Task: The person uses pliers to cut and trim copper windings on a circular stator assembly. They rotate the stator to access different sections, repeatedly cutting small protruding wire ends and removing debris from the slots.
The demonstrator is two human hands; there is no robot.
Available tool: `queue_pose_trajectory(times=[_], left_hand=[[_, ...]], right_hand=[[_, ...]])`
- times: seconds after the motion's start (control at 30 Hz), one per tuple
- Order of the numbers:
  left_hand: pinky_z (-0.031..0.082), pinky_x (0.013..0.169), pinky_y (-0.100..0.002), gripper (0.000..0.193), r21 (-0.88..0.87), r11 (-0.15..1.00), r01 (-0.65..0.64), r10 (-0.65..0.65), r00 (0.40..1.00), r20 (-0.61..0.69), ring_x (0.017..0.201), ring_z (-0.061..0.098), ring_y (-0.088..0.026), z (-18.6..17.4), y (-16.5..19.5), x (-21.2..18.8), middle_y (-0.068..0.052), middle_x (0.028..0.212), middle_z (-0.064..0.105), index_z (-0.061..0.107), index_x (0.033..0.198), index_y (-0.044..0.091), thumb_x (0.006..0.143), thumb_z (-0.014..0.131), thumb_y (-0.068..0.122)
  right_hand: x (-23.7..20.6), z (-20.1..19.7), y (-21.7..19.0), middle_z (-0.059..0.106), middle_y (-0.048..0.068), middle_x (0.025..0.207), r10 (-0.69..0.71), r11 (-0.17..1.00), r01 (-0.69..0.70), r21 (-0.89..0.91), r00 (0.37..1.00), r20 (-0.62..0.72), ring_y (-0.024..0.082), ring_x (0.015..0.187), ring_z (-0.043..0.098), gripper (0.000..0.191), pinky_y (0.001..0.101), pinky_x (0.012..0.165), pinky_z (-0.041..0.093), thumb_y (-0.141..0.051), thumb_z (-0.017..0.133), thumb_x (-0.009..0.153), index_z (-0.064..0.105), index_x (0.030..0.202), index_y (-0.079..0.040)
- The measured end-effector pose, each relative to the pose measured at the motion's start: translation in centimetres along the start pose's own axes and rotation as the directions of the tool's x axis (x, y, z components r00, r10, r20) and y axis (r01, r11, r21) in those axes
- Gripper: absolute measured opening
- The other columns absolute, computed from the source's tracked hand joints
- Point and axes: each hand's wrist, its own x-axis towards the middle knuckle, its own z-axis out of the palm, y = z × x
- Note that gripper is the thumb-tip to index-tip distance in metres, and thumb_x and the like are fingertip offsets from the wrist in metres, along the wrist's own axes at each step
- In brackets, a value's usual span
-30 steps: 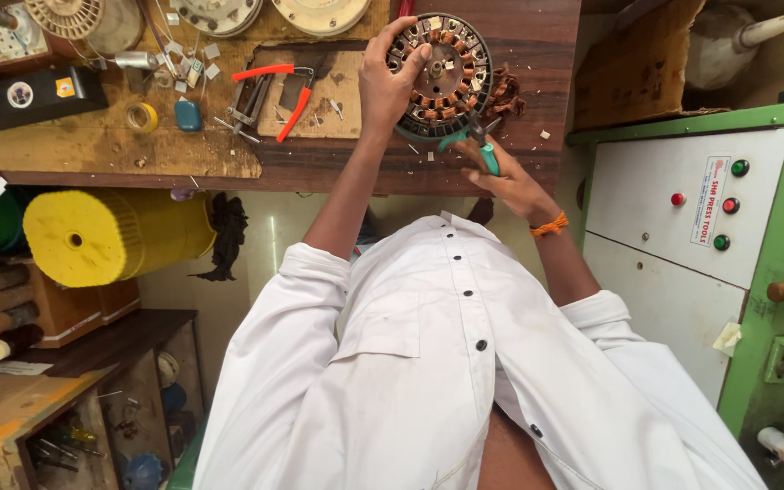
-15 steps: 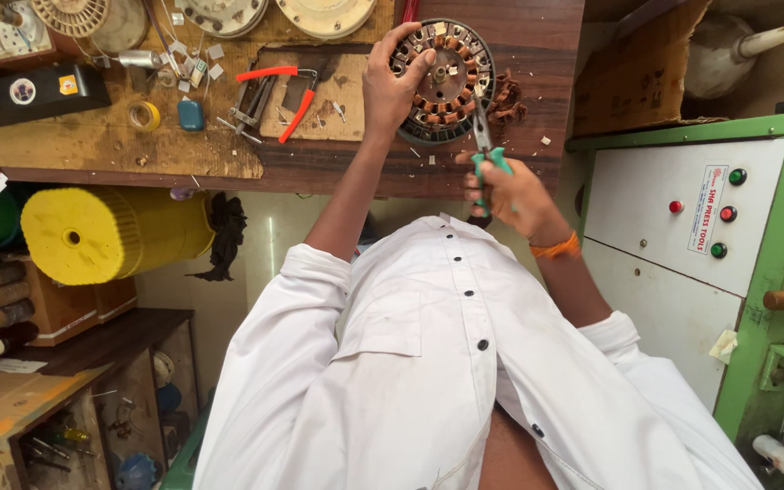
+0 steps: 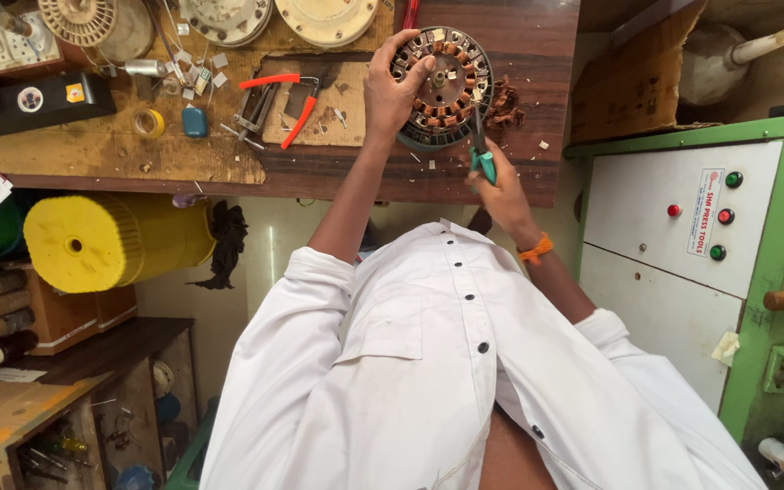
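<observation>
A round motor stator (image 3: 446, 86) with copper windings stands tilted on the dark wooden bench (image 3: 319, 168). My left hand (image 3: 395, 89) grips its left rim and steadies it. My right hand (image 3: 498, 186) holds teal-handled cutters (image 3: 481, 154) whose tips reach into the windings at the stator's lower right. A clump of cut copper wire (image 3: 504, 102) lies just right of the stator, with small scraps around it.
Red-handled pliers (image 3: 283, 100) lie on the bench left of the stator, beside a yellow tape roll (image 3: 149, 122) and small parts. A green cabinet with buttons (image 3: 719, 218) stands at the right. A yellow spool (image 3: 106, 240) sits below the bench on the left.
My right hand has risen with the cutters from the bench edge to the stator's lower right windings. The left hand keeps its grip on the rim.
</observation>
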Motion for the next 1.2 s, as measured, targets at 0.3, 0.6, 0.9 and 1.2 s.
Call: queue_pose_trajectory(times=[0.3, 0.6, 0.9, 1.2], left_hand=[[0.059, 0.098, -0.040, 0.054, 0.049, 0.999, 0.004, -0.005, 1.000, 0.018, 0.115, 0.072, -0.024, 0.0, -0.5, 0.2, -0.009, 0.124, 0.072, 0.069, 0.128, 0.017, 0.086, 0.082, 0.048], [0.056, 0.101, -0.042, 0.054, 0.057, 0.997, -0.057, 0.056, 0.998, 0.008, 0.118, 0.071, -0.027, -0.1, -0.4, 0.4, -0.011, 0.124, 0.073, 0.069, 0.129, 0.015, 0.088, 0.082, 0.047], [0.060, 0.093, -0.036, 0.054, 0.018, 1.000, 0.011, -0.012, 1.000, 0.022, 0.105, 0.075, -0.020, -0.5, -0.3, 0.5, -0.008, 0.115, 0.076, 0.070, 0.127, 0.013, 0.086, 0.082, 0.045], [0.060, 0.095, -0.037, 0.054, 0.076, 0.997, -0.018, 0.017, 1.000, 0.010, 0.109, 0.073, -0.022, 0.3, -1.7, 0.7, -0.009, 0.119, 0.075, 0.070, 0.128, 0.014, 0.085, 0.083, 0.045]], right_hand=[[-0.8, -2.8, -2.7, 0.062, 0.007, 0.112, 0.192, 0.743, -0.389, 0.545, 0.903, 0.384, 0.023, 0.102, 0.067, 0.042, 0.0502, 0.085, 0.060, -0.013, 0.058, 0.102, 0.045, 0.142, -0.007], [1.6, 0.1, 2.9, 0.066, 0.016, 0.090, -0.033, 0.942, -0.036, -0.333, 0.980, -0.198, 0.028, 0.080, 0.068, 0.018, 0.0420, 0.068, 0.057, -0.017, 0.062, 0.107, 0.060, 0.113, 0.000], [3.8, 0.1, 4.8, 0.067, 0.020, 0.098, -0.635, 0.670, 0.414, -0.617, 0.750, -0.186, 0.034, 0.092, 0.072, 0.017, 0.0437, 0.078, 0.058, 0.000, 0.061, 0.103, 0.056, 0.119, 0.003], [-0.5, -1.6, 1.5, 0.062, 0.002, 0.086, -0.279, 0.957, 0.291, -0.003, 0.912, -0.300, 0.008, 0.074, 0.062, 0.012, 0.0251, 0.065, 0.054, -0.013, 0.062, 0.109, 0.058, 0.113, -0.002]])
